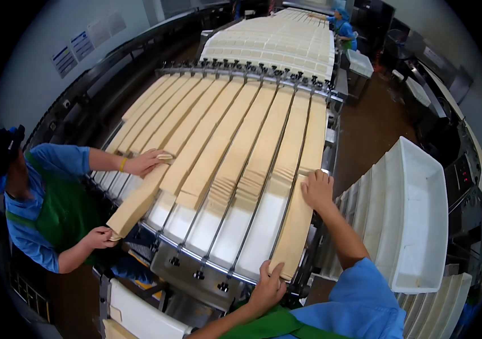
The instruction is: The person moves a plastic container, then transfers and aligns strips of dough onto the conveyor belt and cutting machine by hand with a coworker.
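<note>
Where the outermost lane runs along the conveyor (259,229), the left hand (270,287) clasps the near end of a pale stack (293,234); the right hand (317,189) seems closed on its far end. Across the conveyor, a co-worker (54,192) holds another stack (134,208).

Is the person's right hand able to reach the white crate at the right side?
Probably yes. The right hand rests on a pale strip and must leave it first, but the white crate looks near, with only other crates between.
</note>
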Action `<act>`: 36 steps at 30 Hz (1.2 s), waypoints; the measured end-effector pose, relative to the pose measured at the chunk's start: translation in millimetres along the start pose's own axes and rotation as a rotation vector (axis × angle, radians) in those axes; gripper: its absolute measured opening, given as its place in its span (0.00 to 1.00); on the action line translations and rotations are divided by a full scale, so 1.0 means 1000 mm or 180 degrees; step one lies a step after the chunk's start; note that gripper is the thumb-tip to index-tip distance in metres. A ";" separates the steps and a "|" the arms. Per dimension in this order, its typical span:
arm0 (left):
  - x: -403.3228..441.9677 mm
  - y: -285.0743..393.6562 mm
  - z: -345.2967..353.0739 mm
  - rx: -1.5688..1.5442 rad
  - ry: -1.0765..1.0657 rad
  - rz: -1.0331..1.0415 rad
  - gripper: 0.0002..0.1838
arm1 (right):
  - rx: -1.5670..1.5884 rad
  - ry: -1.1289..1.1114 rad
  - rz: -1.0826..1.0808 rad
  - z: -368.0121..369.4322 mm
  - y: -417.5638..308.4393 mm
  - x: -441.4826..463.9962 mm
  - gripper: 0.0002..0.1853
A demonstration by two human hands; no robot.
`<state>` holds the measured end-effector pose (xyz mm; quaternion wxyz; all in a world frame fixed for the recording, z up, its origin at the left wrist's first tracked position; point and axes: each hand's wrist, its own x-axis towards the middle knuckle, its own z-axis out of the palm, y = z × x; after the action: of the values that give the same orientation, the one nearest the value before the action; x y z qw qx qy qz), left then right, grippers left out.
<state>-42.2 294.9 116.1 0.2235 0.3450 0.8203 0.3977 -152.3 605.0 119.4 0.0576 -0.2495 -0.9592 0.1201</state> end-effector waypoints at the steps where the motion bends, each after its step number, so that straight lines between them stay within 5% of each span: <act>1: 0.008 -0.008 0.008 -0.0181 0.0104 0.0150 0.31 | 0.0059 0.0328 0.0027 -0.005 -0.005 -0.003 0.32; 4: 0.027 -0.012 0.012 -0.0282 0.0238 0.0396 0.31 | -0.0066 0.0654 0.0157 0.038 0.008 0.026 0.40; 5: 0.028 -0.012 0.010 -0.0313 -0.0033 0.0187 0.33 | -0.0005 0.0044 0.0364 0.036 0.006 0.031 0.43; 8: 0.014 -0.013 -0.005 -0.0349 -0.0103 0.0027 0.34 | 0.0038 -0.0168 0.0639 0.030 -0.005 0.037 0.44; 12: -0.033 -0.041 -0.052 -0.0627 0.1705 0.0240 0.08 | 0.0020 0.0509 0.0013 0.035 -0.036 0.010 0.40; 16: -0.101 -0.096 -0.095 -0.0566 0.3040 -0.0527 0.06 | 0.0779 0.0286 -0.0741 0.059 -0.099 -0.042 0.35; 18: -0.137 -0.114 -0.107 0.0963 0.3262 -0.1082 0.04 | 0.0943 0.0126 -0.1019 0.069 -0.140 -0.071 0.34; 19: -0.153 -0.119 -0.111 0.0945 0.3401 -0.1242 0.04 | 0.1102 -0.0012 -0.1236 0.074 -0.160 -0.086 0.33; 24: -0.228 -0.157 -0.093 -0.0111 0.4241 -0.1477 0.09 | 0.1193 -0.0445 -0.2186 0.089 -0.251 -0.146 0.31; 26: -0.261 -0.168 -0.081 0.0663 0.4526 -0.1661 0.14 | 0.1237 -0.0546 -0.2582 0.103 -0.289 -0.175 0.31; 30: -0.317 -0.155 -0.064 0.0705 0.5338 -0.2106 0.21 | 0.1299 -0.0909 -0.3513 0.121 -0.357 -0.231 0.24; 32: -0.348 -0.153 -0.050 -0.0131 0.5608 -0.2706 0.20 | 0.1455 -0.1380 -0.3901 0.143 -0.391 -0.260 0.20; 34: -0.375 -0.145 -0.048 0.0529 0.5117 -0.3892 0.13 | 0.1403 -0.1664 -0.4047 0.158 -0.434 -0.296 0.20; 36: -0.400 -0.143 -0.038 0.0671 0.4995 -0.4518 0.28 | 0.1200 -0.1712 -0.4371 0.175 -0.474 -0.332 0.25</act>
<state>143.2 -85.1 59.8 -0.2183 -0.5479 0.7786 0.2143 -114.2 4.7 56.8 -0.0747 0.4552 -0.8433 0.2758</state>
